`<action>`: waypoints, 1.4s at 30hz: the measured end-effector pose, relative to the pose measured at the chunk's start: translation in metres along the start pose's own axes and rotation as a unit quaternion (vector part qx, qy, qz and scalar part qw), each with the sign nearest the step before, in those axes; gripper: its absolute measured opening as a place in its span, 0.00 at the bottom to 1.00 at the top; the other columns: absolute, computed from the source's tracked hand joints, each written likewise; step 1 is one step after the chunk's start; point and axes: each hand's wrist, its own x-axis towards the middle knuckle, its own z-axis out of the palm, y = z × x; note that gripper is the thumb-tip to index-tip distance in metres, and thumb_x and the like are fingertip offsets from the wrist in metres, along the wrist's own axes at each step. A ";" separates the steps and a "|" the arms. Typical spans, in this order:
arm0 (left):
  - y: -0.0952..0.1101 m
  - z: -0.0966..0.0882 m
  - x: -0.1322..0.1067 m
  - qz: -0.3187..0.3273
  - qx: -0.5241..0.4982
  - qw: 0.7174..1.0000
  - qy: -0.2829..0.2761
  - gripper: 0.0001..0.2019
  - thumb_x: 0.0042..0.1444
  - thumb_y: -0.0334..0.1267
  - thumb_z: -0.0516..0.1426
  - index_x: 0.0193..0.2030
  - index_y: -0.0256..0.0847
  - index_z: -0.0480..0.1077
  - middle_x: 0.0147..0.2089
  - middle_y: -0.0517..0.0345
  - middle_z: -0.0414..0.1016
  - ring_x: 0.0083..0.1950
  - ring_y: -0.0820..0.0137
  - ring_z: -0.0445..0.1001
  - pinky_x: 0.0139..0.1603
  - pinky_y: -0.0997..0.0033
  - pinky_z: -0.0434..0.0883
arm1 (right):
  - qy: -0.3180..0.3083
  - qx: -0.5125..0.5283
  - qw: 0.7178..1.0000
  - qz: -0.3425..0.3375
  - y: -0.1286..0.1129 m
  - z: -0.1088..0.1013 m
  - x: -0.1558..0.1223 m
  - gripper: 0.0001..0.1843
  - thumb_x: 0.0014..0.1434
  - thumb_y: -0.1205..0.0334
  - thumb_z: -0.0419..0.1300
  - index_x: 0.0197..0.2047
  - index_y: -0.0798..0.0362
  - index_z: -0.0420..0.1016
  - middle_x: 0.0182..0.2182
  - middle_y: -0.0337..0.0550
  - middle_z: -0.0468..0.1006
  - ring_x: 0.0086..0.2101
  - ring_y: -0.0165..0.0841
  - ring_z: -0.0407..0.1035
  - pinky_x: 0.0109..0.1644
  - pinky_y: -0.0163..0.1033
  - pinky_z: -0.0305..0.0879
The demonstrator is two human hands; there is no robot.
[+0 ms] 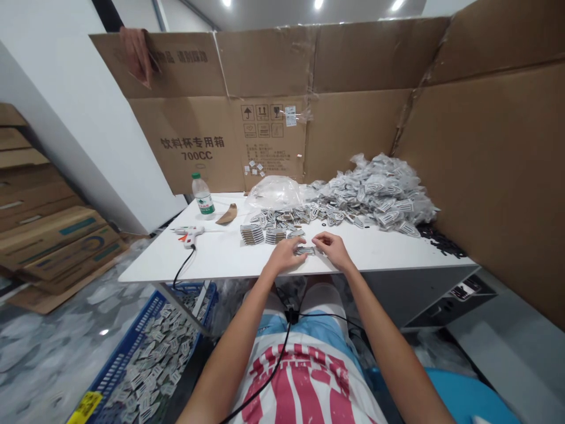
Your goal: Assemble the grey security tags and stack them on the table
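Near the front edge of the white table, my left hand curls its thumb and fingers around a short stack of flat grey slotted pieces. Just right of that stack is my right hand, its thumb and fingertips pinched together; whatever is between them is too small to make out. Beyond my left hand stand neat stacks of the same grey pieces, one at the left and one beside it. Loose grey pieces lie scattered behind these stacks.
A large heap of bagged grey pieces fills the back right, with small black parts beside it. Left are a glue gun, a water bottle and a brown scrap. Cardboard walls enclose the table; a blue crate stands below.
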 end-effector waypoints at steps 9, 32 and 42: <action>0.002 0.002 -0.001 -0.052 0.079 0.996 0.001 0.19 0.57 0.46 0.64 0.55 0.46 0.81 0.45 0.53 0.85 0.48 0.56 0.82 0.51 0.64 0.74 | -0.030 -0.037 0.999 -0.010 0.004 -0.002 0.001 0.18 0.62 0.50 0.63 0.48 0.52 0.85 0.37 0.45 0.84 0.34 0.37 0.72 0.39 0.41 0.67; -0.002 0.003 0.001 -0.053 0.059 0.997 -0.010 0.20 0.64 0.54 0.62 0.57 0.48 0.81 0.37 0.55 0.84 0.44 0.59 0.83 0.47 0.68 0.72 | -0.087 -0.133 0.986 -0.059 0.004 0.002 0.000 0.14 0.67 0.51 0.62 0.47 0.49 0.85 0.36 0.43 0.84 0.35 0.38 0.73 0.42 0.42 0.66; 0.001 -0.001 0.000 -0.058 0.052 0.997 -0.013 0.21 0.64 0.55 0.62 0.58 0.48 0.81 0.37 0.55 0.84 0.43 0.60 0.82 0.46 0.69 0.71 | -0.078 -0.173 0.977 -0.095 -0.005 0.006 0.001 0.12 0.68 0.55 0.61 0.45 0.49 0.84 0.34 0.43 0.80 0.34 0.37 0.71 0.41 0.42 0.64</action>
